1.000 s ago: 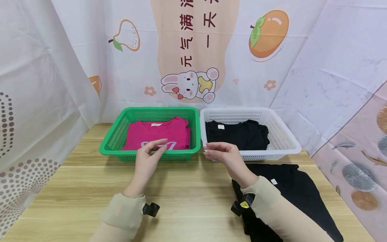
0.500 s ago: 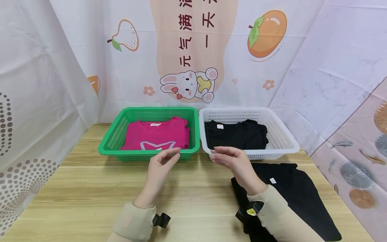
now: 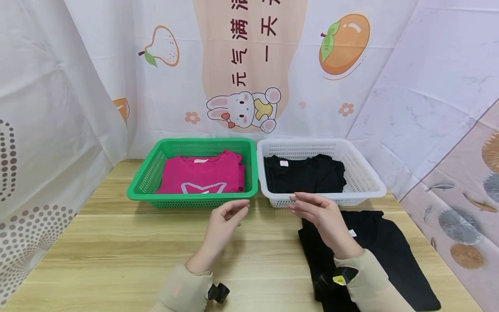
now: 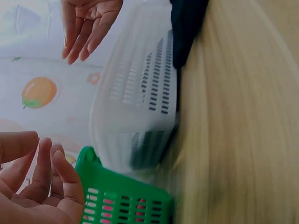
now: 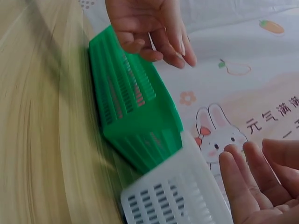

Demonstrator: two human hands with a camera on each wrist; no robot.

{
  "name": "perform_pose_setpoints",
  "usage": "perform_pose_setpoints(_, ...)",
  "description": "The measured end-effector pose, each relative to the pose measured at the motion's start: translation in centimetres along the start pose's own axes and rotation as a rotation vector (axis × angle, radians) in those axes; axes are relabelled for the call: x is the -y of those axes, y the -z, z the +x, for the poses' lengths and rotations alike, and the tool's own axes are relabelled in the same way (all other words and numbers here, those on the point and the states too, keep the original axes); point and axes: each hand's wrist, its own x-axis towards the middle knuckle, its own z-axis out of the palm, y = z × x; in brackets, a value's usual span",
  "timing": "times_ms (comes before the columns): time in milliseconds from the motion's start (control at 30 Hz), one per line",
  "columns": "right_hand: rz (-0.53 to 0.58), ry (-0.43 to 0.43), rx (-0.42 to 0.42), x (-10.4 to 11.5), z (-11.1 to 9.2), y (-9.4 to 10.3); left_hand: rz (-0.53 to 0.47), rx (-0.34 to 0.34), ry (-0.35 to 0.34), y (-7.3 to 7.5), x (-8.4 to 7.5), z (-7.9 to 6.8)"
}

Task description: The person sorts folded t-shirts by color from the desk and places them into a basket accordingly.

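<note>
My left hand (image 3: 225, 223) hovers above the table in front of the green basket (image 3: 134, 190), its fingers loosely bent and holding nothing. To its right, my right hand (image 3: 321, 219) hangs in the air near the front of the white basket (image 3: 374, 184), also without anything in it. Beneath the right forearm lies a black garment (image 3: 397, 255) with a white label, spread on the table and partly covered by the hand and sleeve. Folded in the green basket is a pink shirt (image 3: 206, 171) with a pale outline print. Folded black clothing (image 3: 304, 173) rests in the white basket.
Both baskets stand side by side at the back of the wooden table (image 3: 117, 251). Behind them hangs a printed cloth (image 3: 175, 91) with fruit and a rabbit. More cloth (image 3: 440, 143) borders the right side. Each wrist wears a small black camera (image 3: 218, 293).
Both hands have moved rightward and nearer to me, from in front of the basket rims to above the table. The baskets and clothes stay where they were.
</note>
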Motion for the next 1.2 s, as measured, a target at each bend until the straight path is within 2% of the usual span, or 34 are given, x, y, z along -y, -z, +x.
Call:
perform_pose_setpoints(333, 0.019, 0.051, 0.016, 0.4, -1.1, 3.3, 0.031, 0.093, -0.005, -2.3, 0.3, -0.5)
perform_pose_setpoints(633, 0.009, 0.084, 0.043, 1.2, -2.0, 7.0, 0.007, 0.219, -0.033, -4.7, 0.2, -0.6)
perform_pose_setpoints(1000, 0.035, 0.156, -0.004, 0.9, -3.6, 10.8, 0.02, 0.261, -0.008, -6.3, 0.5, -1.0)
perform_pose_setpoints(1200, 0.125, 0.204, -0.028, 0.2, -4.5, 12.5, 0.015, 0.294, 0.005, -7.5, 1.0, -1.6)
